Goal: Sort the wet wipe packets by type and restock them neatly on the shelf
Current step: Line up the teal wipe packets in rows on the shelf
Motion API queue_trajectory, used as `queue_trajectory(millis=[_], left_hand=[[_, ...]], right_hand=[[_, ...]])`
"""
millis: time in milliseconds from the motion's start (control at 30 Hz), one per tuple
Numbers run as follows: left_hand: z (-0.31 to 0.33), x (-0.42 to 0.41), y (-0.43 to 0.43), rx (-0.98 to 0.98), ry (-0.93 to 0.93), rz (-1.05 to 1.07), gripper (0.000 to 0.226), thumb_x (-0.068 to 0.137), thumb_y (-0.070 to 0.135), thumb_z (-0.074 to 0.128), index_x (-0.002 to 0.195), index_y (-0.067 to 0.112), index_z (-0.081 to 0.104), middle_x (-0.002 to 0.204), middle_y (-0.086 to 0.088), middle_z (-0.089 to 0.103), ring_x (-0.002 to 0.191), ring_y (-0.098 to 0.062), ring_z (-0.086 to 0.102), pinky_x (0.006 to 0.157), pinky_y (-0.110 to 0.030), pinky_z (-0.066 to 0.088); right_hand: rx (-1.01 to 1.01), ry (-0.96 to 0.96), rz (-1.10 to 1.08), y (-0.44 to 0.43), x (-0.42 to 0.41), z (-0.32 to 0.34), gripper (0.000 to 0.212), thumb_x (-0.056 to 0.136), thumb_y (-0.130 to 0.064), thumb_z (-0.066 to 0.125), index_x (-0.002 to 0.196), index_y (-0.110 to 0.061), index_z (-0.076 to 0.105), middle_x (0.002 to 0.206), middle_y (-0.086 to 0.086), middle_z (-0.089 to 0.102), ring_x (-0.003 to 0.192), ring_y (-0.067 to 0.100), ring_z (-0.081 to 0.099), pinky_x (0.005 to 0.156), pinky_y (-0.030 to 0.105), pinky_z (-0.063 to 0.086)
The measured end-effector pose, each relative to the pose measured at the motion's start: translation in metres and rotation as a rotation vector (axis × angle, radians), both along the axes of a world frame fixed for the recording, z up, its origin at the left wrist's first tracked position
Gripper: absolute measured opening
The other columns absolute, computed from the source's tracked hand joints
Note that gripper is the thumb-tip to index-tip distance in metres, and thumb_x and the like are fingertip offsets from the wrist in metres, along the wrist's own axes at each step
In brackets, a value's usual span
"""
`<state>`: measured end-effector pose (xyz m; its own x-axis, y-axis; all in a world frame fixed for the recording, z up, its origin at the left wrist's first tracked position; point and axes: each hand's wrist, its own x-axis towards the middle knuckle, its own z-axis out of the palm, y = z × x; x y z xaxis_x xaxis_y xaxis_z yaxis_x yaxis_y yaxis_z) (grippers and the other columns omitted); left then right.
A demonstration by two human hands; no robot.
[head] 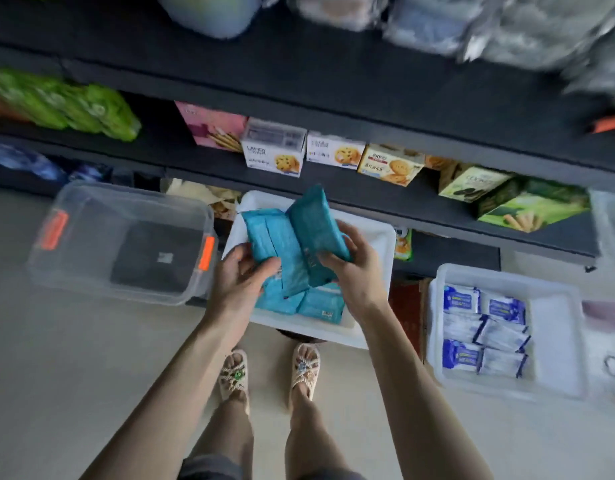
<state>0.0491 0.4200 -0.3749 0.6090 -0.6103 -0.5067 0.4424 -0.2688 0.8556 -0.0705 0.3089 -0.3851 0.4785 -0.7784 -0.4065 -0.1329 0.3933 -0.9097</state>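
1. Teal wipe packets point(282, 244) sit at the centre of the scene, held in a small stack above the white tray point(382, 237) that lies on the floor in front of the dark shelf point(334, 98).
2. More teal packets point(320, 303) lie in the near part of that tray, so this type appears to be gathered in one place.
3. Blue-and-white wipe packets point(483, 334) fill a second white tray point(555, 341) to the right, laid in rough rows; the sorting by type looks largely done.
4. A clear bin with orange latches point(122, 244) stands to the left; no packets are visible in it.
5. Restocking seems still ahead: the shelf levels in view carry biscuit boxes point(275, 154) and other goods, and no wipe packets can be made out there, though the far levels are blurred.
6. The left hand point(243, 271) is closed around the near-left edge of the teal stack, thumb on top and fingers beneath.
7. The right hand point(351, 261) grips the darker teal packet point(316, 230) on the right of the stack, fingers curled over its edge, tilting it against the others.
8. Both hands appear to be squaring the stack, probably before lifting it to the shelf.
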Motion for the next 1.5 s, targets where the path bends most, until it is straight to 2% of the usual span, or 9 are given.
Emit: queue_trajectory(millis=[167,400,567,867,1033,1133,1267,1400,1500], left_hand=[[0.095,0.046,0.012,-0.163,0.023,0.087,0.033,0.08,0.031,0.069,0.109,0.017,0.064,0.103,-0.004,0.072,0.092,-0.019,0.068,0.083,-0.039,0.053],[0.181,0.159,0.062,-0.366,-0.079,0.021,0.021,0.1,0.026,0.045,0.116,0.032,0.055,0.118,-0.001,0.065,0.099,-0.018,0.065,0.083,-0.037,0.051],[0.229,0.237,0.095,-0.473,-0.142,-0.154,0.029,0.099,0.04,0.035,0.125,0.041,0.048,0.119,0.011,0.064,0.104,-0.01,0.065,0.076,-0.029,0.056],[0.314,0.312,0.062,-0.626,-0.194,-0.376,0.026,0.099,0.031,0.04,0.12,0.04,0.054,0.125,0.011,0.062,0.115,-0.007,0.059,0.099,-0.032,0.046],[0.353,0.35,0.009,-0.696,-0.285,-0.368,0.027,0.099,0.03,0.043,0.124,0.03,0.054,0.121,0.003,0.065,0.108,-0.016,0.063,0.094,-0.035,0.048],[0.369,0.369,-0.03,-0.637,-0.266,-0.329,0.017,0.094,0.033,0.053,0.108,0.024,0.06,0.097,0.0,0.061,0.078,-0.016,0.062,0.075,-0.035,0.053],[0.386,0.393,-0.087,-0.552,-0.294,-0.251,0.025,0.083,0.04,0.067,0.089,0.017,0.059,0.068,0.006,0.041,0.056,-0.009,0.039,0.048,-0.023,0.03],[0.392,0.415,-0.144,-0.457,-0.402,-0.201,0.046,0.07,0.053,0.076,0.09,0.015,0.06,0.069,0.005,0.051,0.053,-0.007,0.042,0.043,-0.019,0.03],[0.392,0.426,-0.183,-0.415,-0.449,-0.148,0.04,0.082,0.048,0.067,0.102,0.015,0.056,0.074,0.003,0.058,0.054,-0.006,0.051,0.041,-0.017,0.037]], right_hand=[[0.036,-0.174,0.054,0.026,0.07,0.089,0.023,0.089,0.003,0.054,0.099,-0.017,0.058,0.091,0.006,0.066,0.082,0.024,0.059,0.069,0.035,0.048],[-0.03,-0.34,0.034,0.085,0.176,0.179,0.016,0.101,-0.025,0.044,0.112,-0.017,0.051,0.089,-0.006,0.064,0.074,0.01,0.062,0.055,0.026,0.051],[-0.173,-0.354,0.003,0.123,0.257,0.226,0.021,0.091,-0.051,0.049,0.091,-0.033,0.06,0.093,-0.004,0.06,0.087,0.016,0.055,0.072,0.037,0.044],[-0.305,-0.427,0.127,0.089,0.32,0.318,0.042,0.084,-0.027,0.065,0.117,-0.002,0.061,0.099,0.01,0.069,0.086,0.018,0.067,0.068,0.024,0.052],[-0.44,-0.466,0.116,0.045,0.346,0.367,0.028,0.085,-0.016,0.064,0.107,0.001,0.064,0.078,0.003,0.069,0.068,0.01,0.066,0.061,0.017,0.05],[-0.514,-0.363,0.017,0.003,0.361,0.386,0.046,0.07,-0.033,0.07,0.107,-0.009,0.058,0.086,0.001,0.063,0.068,0.006,0.061,0.061,0.019,0.047],[-0.55,-0.277,-0.045,-0.057,0.368,0.405,0.053,0.074,-0.027,0.081,0.112,-0.01,0.047,0.095,0.003,0.063,0.062,0.004,0.064,0.052,0.019,0.047],[-0.658,-0.185,-0.037,-0.115,0.375,0.415,0.05,0.081,-0.03,0.074,0.116,-0.012,0.044,0.094,0.0,0.064,0.073,0.012,0.062,0.061,0.024,0.05],[-0.675,-0.136,-0.043,-0.155,0.383,0.417,0.041,0.086,-0.03,0.069,0.117,-0.013,0.047,0.1,0.0,0.065,0.08,0.013,0.065,0.065,0.024,0.054]])
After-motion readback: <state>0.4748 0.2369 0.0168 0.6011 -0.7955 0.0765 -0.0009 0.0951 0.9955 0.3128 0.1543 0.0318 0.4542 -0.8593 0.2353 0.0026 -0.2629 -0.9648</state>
